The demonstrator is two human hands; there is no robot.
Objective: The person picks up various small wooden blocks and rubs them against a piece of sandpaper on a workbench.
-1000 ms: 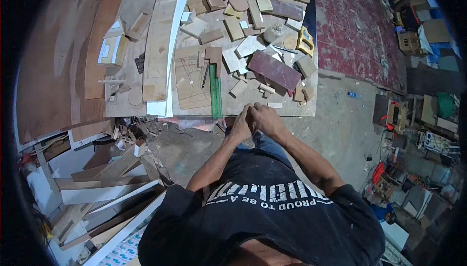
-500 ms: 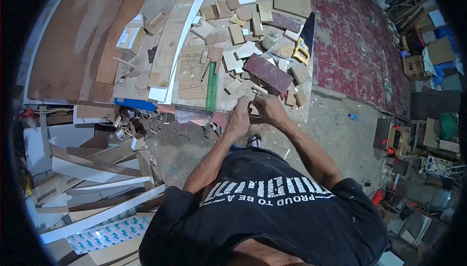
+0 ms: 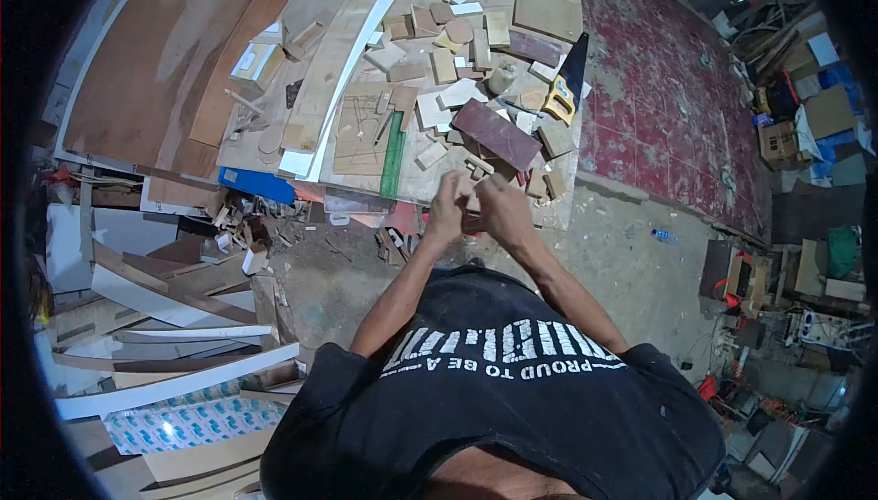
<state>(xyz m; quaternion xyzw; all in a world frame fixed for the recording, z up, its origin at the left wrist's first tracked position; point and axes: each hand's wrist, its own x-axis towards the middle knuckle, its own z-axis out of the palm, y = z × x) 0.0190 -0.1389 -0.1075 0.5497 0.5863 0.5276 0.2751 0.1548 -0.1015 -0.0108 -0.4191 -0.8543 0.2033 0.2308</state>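
Note:
At the near edge of the workbench (image 3: pixel 416 187), my left hand (image 3: pixel 444 216) and my right hand (image 3: pixel 506 212) are close together, fingers bent inward. Between them they grip a small wooden block (image 3: pixel 469 196), largely covered by the fingers. Just beyond the fingertips lies a small light wood piece (image 3: pixel 478 166). A brown rectangular board (image 3: pixel 497 134) rests farther up among the loose wood scraps. Left of my hands are a green ruler (image 3: pixel 393 157) and a thin board with pencil lines (image 3: pixel 359 148).
A handsaw (image 3: pixel 563 93) with a yellow handle lies at the bench's right edge. A jar (image 3: pixel 502 78) stands among several wood offcuts. Long boards (image 3: pixel 155 61) cover the left side. Scrap panels (image 3: pixel 174 331) are piled on the floor at lower left.
The camera view has shifted slightly. My hands stay together at the bench edge; the fingers have turned a little, with the block still between them.

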